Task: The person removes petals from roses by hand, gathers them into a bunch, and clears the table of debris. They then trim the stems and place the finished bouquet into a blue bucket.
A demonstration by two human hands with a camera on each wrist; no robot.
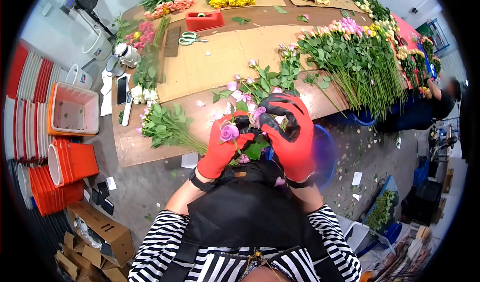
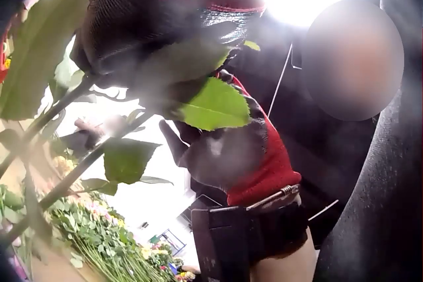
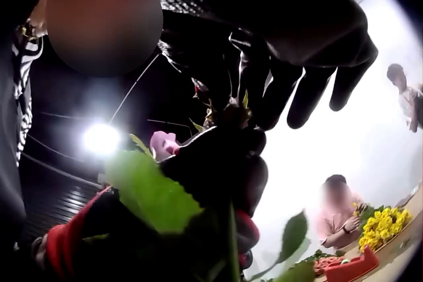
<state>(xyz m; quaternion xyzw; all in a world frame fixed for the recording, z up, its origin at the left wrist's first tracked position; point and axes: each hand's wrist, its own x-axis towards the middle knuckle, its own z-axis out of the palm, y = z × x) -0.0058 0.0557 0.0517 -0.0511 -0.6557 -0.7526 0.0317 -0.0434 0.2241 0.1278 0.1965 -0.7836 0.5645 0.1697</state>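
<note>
Both hands wear red gloves with black palms and meet in front of the apron. In the head view my left hand grips leafy rose stems, and a purple rose shows at its fingers. My right hand bends over a second pinkish-purple rose between the hands, thumb and forefinger pinching at its head. The right wrist view shows these right fingertips close together at the bloom, a pink petal beside them. Green leaves and stems hang below the left hand in the left wrist view.
Loose purple roses and a stem bundle lie on the table. A large pile of roses stands at right. Green-handled scissors, a red tape dispenser and a phone lie farther off. A blue bucket stands right.
</note>
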